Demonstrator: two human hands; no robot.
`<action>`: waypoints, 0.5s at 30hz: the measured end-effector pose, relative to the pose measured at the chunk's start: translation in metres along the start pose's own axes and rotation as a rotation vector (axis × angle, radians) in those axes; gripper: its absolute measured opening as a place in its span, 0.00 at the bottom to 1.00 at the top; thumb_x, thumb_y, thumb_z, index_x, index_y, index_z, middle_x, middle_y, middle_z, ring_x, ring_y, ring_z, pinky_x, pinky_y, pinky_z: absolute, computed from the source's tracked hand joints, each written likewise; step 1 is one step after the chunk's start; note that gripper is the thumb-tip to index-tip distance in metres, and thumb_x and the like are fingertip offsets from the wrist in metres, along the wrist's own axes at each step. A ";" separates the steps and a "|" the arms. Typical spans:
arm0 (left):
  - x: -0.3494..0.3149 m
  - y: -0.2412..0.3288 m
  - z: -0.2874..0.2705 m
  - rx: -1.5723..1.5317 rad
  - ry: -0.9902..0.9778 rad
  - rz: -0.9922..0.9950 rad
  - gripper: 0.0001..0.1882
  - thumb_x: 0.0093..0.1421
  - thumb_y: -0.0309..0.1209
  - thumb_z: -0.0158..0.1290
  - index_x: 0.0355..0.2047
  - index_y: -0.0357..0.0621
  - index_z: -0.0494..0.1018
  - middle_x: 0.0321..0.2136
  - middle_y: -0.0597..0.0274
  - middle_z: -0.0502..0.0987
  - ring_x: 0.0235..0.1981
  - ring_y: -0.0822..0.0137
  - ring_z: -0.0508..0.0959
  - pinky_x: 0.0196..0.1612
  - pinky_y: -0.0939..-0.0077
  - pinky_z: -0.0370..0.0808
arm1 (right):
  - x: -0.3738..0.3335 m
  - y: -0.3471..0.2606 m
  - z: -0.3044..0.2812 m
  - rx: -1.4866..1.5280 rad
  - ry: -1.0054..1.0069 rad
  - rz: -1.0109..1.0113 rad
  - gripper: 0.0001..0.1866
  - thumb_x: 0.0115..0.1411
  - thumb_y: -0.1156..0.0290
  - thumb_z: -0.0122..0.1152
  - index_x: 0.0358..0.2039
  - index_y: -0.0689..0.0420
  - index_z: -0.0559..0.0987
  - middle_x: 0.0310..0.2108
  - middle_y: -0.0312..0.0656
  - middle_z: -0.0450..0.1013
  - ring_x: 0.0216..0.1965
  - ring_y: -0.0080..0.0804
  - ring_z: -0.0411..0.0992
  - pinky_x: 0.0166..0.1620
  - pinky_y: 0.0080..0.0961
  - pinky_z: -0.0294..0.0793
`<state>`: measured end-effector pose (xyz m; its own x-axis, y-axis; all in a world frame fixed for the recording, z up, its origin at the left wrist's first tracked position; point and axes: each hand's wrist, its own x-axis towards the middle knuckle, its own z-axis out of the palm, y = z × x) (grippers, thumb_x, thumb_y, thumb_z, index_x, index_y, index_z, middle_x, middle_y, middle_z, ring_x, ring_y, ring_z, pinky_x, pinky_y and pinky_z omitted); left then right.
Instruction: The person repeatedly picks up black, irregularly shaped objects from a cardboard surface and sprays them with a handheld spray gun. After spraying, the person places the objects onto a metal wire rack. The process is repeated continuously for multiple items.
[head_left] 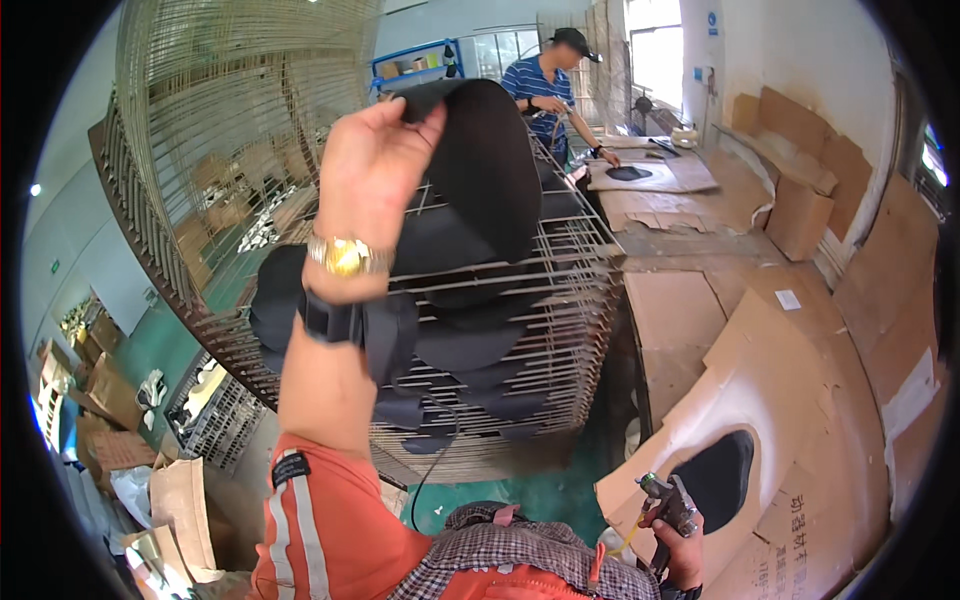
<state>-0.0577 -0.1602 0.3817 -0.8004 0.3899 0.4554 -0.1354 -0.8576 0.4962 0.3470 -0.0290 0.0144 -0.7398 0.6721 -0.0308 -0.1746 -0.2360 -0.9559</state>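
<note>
My left hand (375, 160) is raised over the wire rack (570, 300), pinching the edge of a black flexible sheet piece (490, 165) between thumb and fingers. The sheet hangs down to the right of the hand, above the rack's upper shelf. A gold watch (347, 256) and a black strap with a box circle my left wrist and forearm. Low at the right, my right hand (683, 550) grips a spray gun (672, 505). Beside the gun, another black piece (715, 478) lies on cardboard, with a whitish area around it.
More black pieces (470, 345) lie on the rack's stacked shelves. Opened wire shelves (240, 90) rise at the left. A co-worker (548, 85) stands beyond the rack, one hand near a black piece (628, 173) on the cardboard-covered table (690, 240). Cardboard boxes (180, 510) stand at the lower left.
</note>
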 end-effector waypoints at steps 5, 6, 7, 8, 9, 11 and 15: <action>0.119 0.082 -0.063 0.037 0.035 0.140 0.12 0.63 0.18 0.37 0.47 0.24 0.59 0.47 0.39 0.67 0.48 0.48 0.69 0.56 0.52 0.68 | 0.030 0.012 0.029 -0.020 -0.038 0.061 0.28 0.45 0.75 0.63 0.50 0.67 0.71 0.31 0.43 0.76 0.32 0.32 0.76 0.42 0.28 0.75; 0.130 0.095 -0.079 0.076 0.041 0.202 0.12 0.63 0.18 0.37 0.46 0.24 0.59 0.47 0.39 0.67 0.49 0.47 0.68 0.57 0.51 0.67 | 0.028 0.012 0.032 -0.028 -0.039 0.091 0.28 0.45 0.76 0.63 0.50 0.67 0.70 0.31 0.44 0.76 0.32 0.32 0.76 0.42 0.29 0.75; 0.139 0.111 -0.105 0.178 -0.017 0.277 0.11 0.63 0.17 0.38 0.46 0.27 0.59 0.48 0.41 0.67 0.51 0.47 0.67 0.59 0.50 0.64 | 0.030 0.014 0.036 -0.018 -0.033 0.092 0.28 0.45 0.77 0.62 0.50 0.67 0.70 0.31 0.44 0.76 0.32 0.32 0.76 0.43 0.29 0.75; 0.142 0.119 -0.128 0.184 0.029 0.298 0.15 0.61 0.16 0.39 0.49 0.31 0.59 0.52 0.42 0.65 0.54 0.48 0.66 0.63 0.43 0.57 | 0.032 0.016 0.040 -0.009 -0.027 0.095 0.28 0.46 0.77 0.62 0.50 0.67 0.70 0.31 0.44 0.76 0.32 0.32 0.76 0.43 0.30 0.76; 0.145 0.134 -0.166 0.206 0.116 0.265 0.15 0.61 0.19 0.41 0.49 0.33 0.60 0.54 0.43 0.63 0.54 0.48 0.65 0.62 0.43 0.59 | 0.033 0.018 0.041 0.002 -0.029 0.103 0.27 0.46 0.78 0.61 0.50 0.67 0.70 0.31 0.44 0.76 0.32 0.32 0.76 0.43 0.30 0.76; 0.129 0.144 -0.220 0.509 0.307 0.236 0.19 0.60 0.27 0.46 0.51 0.39 0.61 0.55 0.45 0.61 0.54 0.49 0.65 0.58 0.45 0.62 | 0.035 0.019 0.043 -0.002 -0.054 0.123 0.27 0.47 0.78 0.62 0.50 0.67 0.70 0.31 0.44 0.76 0.33 0.32 0.76 0.43 0.30 0.76; 0.071 0.146 -0.226 0.685 0.795 0.273 0.30 0.55 0.38 0.56 0.57 0.47 0.62 0.51 0.52 0.62 0.48 0.53 0.66 0.50 0.52 0.63 | 0.031 0.010 0.048 -0.045 -0.050 0.132 0.27 0.47 0.78 0.63 0.51 0.66 0.70 0.32 0.43 0.76 0.34 0.31 0.76 0.42 0.29 0.76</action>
<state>-0.2664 -0.3336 0.3199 -0.9369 -0.3260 0.1260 0.2620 -0.4163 0.8707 0.2906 -0.0442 0.0176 -0.7864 0.6008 -0.1437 -0.0451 -0.2878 -0.9566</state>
